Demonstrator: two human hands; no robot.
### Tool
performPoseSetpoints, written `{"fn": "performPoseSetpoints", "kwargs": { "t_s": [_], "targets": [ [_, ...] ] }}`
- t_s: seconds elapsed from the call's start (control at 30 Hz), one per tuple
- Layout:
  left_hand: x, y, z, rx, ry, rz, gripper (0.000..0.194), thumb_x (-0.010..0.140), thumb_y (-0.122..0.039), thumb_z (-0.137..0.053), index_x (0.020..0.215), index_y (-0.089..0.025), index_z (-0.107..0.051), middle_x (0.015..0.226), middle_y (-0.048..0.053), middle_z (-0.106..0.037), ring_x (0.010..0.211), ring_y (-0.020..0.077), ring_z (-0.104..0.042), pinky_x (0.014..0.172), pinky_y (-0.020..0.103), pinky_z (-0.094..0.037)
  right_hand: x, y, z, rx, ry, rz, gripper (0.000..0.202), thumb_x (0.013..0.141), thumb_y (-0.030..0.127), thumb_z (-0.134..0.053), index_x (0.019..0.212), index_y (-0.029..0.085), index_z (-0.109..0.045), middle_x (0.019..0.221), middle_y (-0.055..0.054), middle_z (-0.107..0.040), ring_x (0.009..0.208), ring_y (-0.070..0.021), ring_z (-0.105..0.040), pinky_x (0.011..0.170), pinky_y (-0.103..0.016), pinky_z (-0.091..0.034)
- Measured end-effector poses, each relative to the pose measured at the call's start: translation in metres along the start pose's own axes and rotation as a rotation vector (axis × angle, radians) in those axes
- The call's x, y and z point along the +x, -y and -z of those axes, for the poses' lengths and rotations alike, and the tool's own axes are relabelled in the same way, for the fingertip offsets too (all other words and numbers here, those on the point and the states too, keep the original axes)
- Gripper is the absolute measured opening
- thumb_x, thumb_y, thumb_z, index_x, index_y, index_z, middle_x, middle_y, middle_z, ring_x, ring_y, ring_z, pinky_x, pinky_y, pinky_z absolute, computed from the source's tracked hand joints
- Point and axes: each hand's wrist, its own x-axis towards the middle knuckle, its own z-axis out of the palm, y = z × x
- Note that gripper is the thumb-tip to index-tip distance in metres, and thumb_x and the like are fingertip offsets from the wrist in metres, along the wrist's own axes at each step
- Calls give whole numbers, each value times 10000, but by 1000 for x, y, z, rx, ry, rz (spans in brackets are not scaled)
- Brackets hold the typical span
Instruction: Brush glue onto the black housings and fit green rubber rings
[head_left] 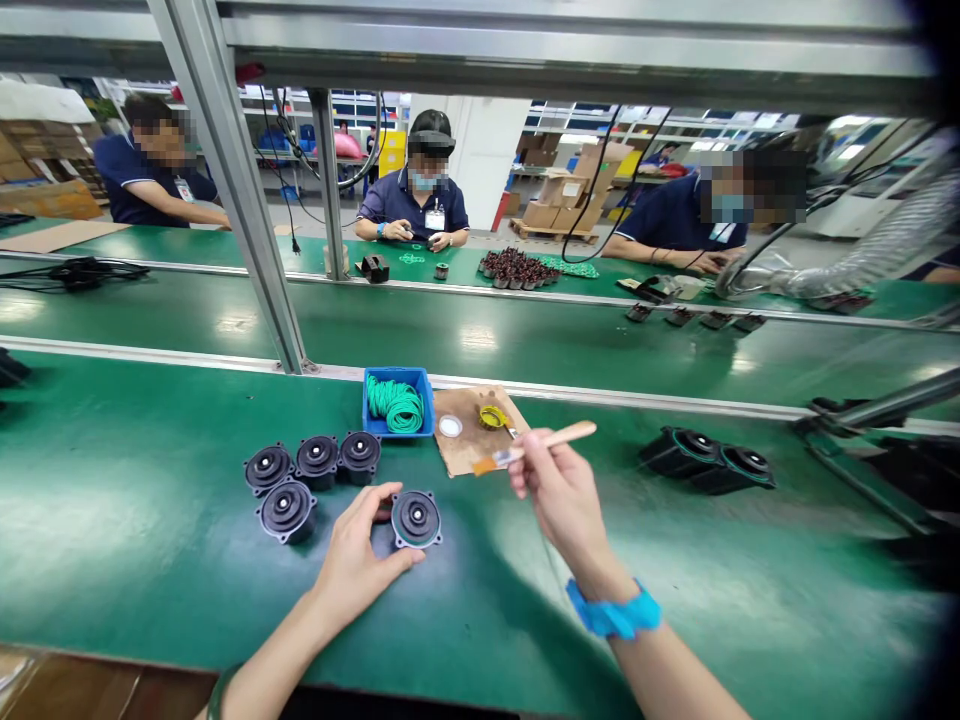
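My left hand (367,552) grips a round black motor housing (417,520) from its left side, thumb at the front and fingers behind. Between the fingers of my right hand (556,485) is a wooden-handled brush (559,437), its orange-brown bristles pointing left above the edge of a stained cardboard piece (457,455). On that cardboard stand a small yellow dish (492,417) and a white round lid (450,426). Several similar housings (287,510) are grouped left of my left hand. Green rings (395,402) fill a blue bin (430,405) behind them.
Two black housings with green rings (705,455) stand at the right on the green table (150,560). A metal post (240,200) rises at the left from a rail. Beyond the conveyor, three people work at a far bench with a pile of small parts (519,268).
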Motion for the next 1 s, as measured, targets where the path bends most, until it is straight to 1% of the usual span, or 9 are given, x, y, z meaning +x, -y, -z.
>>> {"fn": "performPoseSetpoints", "kwargs": {
  "t_s": [0.07,0.13,0.2,0.27,0.43,0.57,0.7,0.9,1.0],
  "targets": [
    [0,1,-2,-11,-10,34,609,639,-163,-819,1187,-208,-557,1160,65,-669,1009,234,-687,913,404,-571,-29,-1,-11,157,93,-127,439,803,608,-672,798,181,-570,559,22,-563,428,-95,-504,371,-188,-411],
    [0,1,-2,-10,-5,43,584,633,-157,-825,1154,-200,-563,1135,61,-678,996,233,-691,912,412,-570,-48,-2,-19,195,165,-194,442,795,600,-690,772,175,-574,544,26,-556,418,-86,-501,370,-182,-415],
    [1,1,-1,-8,-2,38,560,629,-152,-827,1124,-201,-571,1112,54,-685,984,232,-693,907,414,-571,-58,-4,-23,197,207,-222,449,790,603,-695,763,173,-570,534,32,-550,412,-81,-496,372,-179,-416],
    [1,0,0,-11,-6,33,560,619,-155,-835,1112,-207,-575,1092,45,-694,965,228,-697,894,407,-576,-61,-6,-25,183,225,-236,454,785,608,-697,761,174,-565,532,34,-549,409,-78,-496,371,-175,-413],
    [1,-1,0,-15,-6,39,558,611,-169,-845,1103,-216,-586,1085,34,-705,955,222,-700,887,391,-577,-55,-8,-27,117,230,-213,453,789,613,-687,763,177,-563,545,29,-558,412,-83,-506,371,-184,-419],
    [2,-1,0,-29,-4,38,559,602,-152,-847,1095,-211,-591,1071,36,-715,950,220,-703,890,389,-578,-45,-7,-27,48,235,-155,464,787,629,-674,768,177,-571,546,20,-568,412,-89,-510,373,-191,-421],
    [2,-2,1,-53,5,43,569,595,-158,-849,1104,-217,-599,1080,44,-719,936,222,-708,900,412,-580,-34,-6,-28,-20,262,-59,442,814,616,-651,799,179,-592,567,2,-591,452,-115,-546,411,-217,-462],
    [0,-4,1,-148,29,95,749,552,-115,-867,1195,-232,-502,1132,58,-713,1011,231,-698,950,410,-555,-21,-6,-28,-98,352,113,390,913,540,-561,786,176,-625,668,-28,-624,529,-125,-585,472,-222,-492],
    [-1,-5,1,-166,49,90,787,554,-109,-871,1211,-241,-458,1144,66,-713,1026,227,-694,973,410,-536,-16,-5,-27,-124,427,182,381,950,501,-520,786,177,-634,732,-46,-647,553,-126,-592,495,-229,-502]
  ]
}}
